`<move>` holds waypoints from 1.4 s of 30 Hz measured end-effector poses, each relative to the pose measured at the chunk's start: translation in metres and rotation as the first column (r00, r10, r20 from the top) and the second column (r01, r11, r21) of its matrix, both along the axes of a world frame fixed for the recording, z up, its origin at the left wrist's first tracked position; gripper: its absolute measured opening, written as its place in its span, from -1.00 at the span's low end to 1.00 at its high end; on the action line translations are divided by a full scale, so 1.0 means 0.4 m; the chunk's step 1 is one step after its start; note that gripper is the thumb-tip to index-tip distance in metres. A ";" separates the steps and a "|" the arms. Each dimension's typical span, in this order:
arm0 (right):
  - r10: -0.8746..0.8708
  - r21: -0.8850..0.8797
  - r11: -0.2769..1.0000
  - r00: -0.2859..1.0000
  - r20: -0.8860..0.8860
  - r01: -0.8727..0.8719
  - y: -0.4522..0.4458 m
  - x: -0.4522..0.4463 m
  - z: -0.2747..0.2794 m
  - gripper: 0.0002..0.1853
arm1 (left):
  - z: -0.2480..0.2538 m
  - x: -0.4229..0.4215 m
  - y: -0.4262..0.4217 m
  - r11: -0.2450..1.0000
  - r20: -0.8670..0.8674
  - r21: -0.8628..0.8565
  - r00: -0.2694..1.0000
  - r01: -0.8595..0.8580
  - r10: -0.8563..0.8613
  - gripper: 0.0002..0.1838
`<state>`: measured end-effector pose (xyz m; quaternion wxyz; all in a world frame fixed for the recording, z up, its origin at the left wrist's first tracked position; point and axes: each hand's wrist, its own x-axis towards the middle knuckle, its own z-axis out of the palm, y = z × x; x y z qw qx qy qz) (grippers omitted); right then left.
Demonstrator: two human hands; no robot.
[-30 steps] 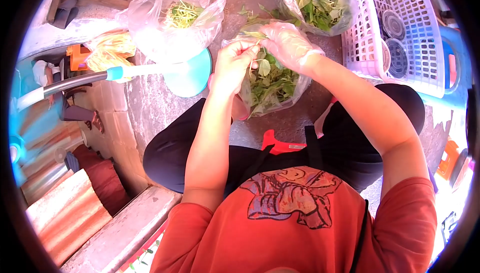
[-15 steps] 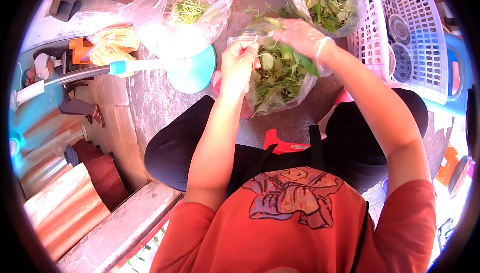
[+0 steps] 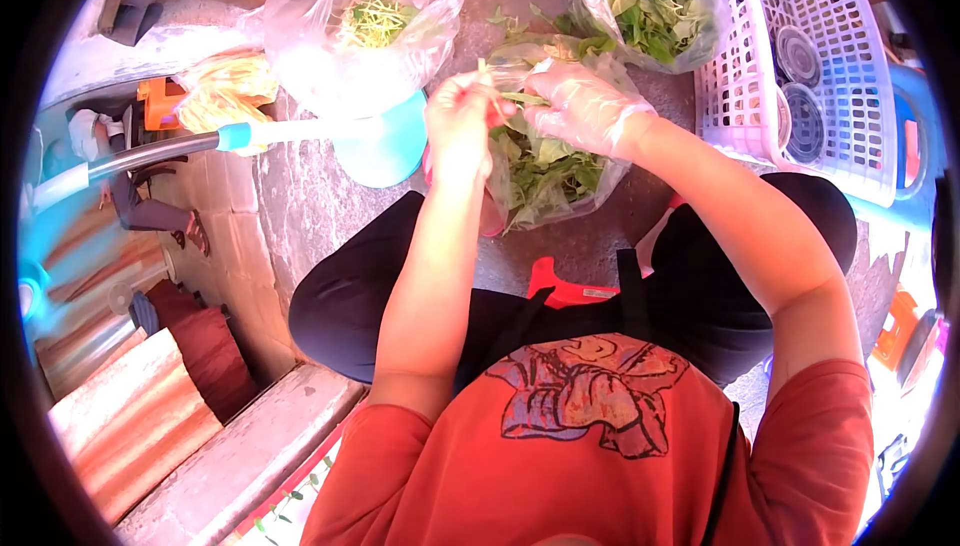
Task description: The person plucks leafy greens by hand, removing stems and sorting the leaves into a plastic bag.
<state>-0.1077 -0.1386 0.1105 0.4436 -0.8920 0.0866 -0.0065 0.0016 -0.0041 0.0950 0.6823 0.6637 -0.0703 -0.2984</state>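
My left hand [image 3: 460, 126] is closed in a pinch on a thin leafy stem [image 3: 525, 99], whose pale end shows above the fingertips. Close beside it on the right, my right hand [image 3: 588, 108] wears a clear plastic glove and has its fingers closed around the same sprig. Both hands are over an open clear plastic bag [image 3: 590, 204] of loose green leaves [image 3: 545, 174]. The gloved hand hides part of that bag's contents.
A plastic bag with cut stems [image 3: 378, 21] lies upper left, and another holds leaves [image 3: 650, 1] upper right. A white perforated basket [image 3: 740, 76] with round lids stands right. A lamp-like pole with a turquoise disc [image 3: 385, 151] reaches in from the left. A person [image 3: 140, 191] sits far left.
My right hand has moved down and closer to my left hand, uncovering leaves behind it. My left hand has shifted slightly left. The bags and basket stay put.
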 end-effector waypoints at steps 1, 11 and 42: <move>-0.013 -0.036 0.999 1.000 0.025 0.014 0.001 -0.006 -0.004 -0.68 | 0.003 0.015 -0.004 0.999 0.020 -0.015 0.999 -0.051 0.051 -0.92; -0.449 0.458 0.770 0.887 -0.106 0.445 -0.142 0.019 0.014 -0.62 | 0.054 0.429 -0.062 0.836 0.161 0.224 0.865 -0.501 0.476 -0.72; -0.424 0.674 0.590 0.881 -0.209 0.444 -0.194 0.022 0.020 -0.76 | -0.190 -0.172 0.031 0.582 0.587 0.713 0.120 0.392 -0.800 -0.68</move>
